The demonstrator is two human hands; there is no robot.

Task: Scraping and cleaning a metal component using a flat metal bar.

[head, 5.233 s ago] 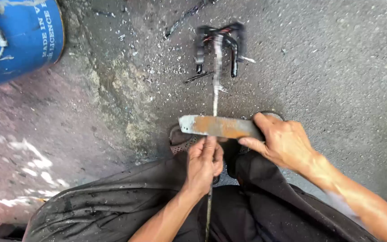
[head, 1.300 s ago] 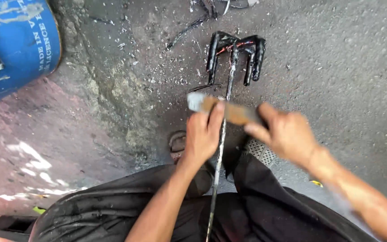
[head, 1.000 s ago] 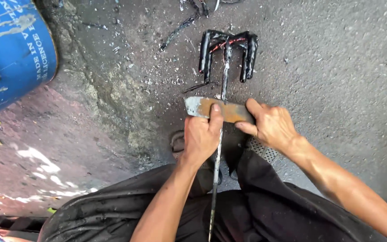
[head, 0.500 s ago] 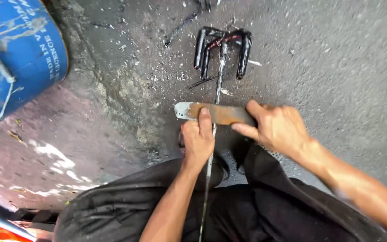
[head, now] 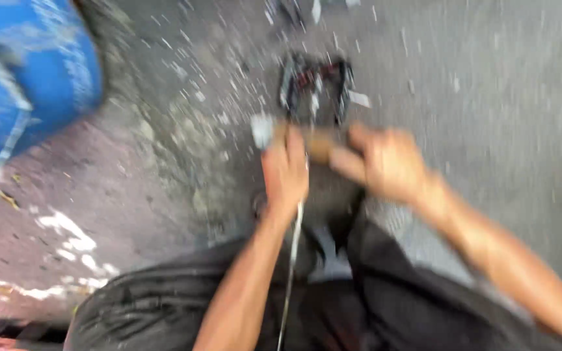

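Head view, blurred by motion: the left hand (head: 285,172) is closed around a thin metal rod (head: 292,260) that runs from between the person's knees toward a dark looped metal piece (head: 315,88) on the concrete floor (head: 489,78). The right hand (head: 385,162) wraps its grip around one end of a flat rusty file (head: 294,136), which lies crosswise over the rod just ahead of the left hand, its pale tip jutting to the left. Dark trousers (head: 391,305) fill the lower frame; the blur hides exactly where the tool bears on the rod. As a judgement, the file could skid off the narrow round rod and strike the left-hand knuckles just beside it, because the contact is small and the rod is steadied by hand alone; the rod could also roll or spring. At upper left stands a blue drum (head: 27,78), curved, with pale smeared markings along its side. Pale flecks scatter over the floor around the looped piece.
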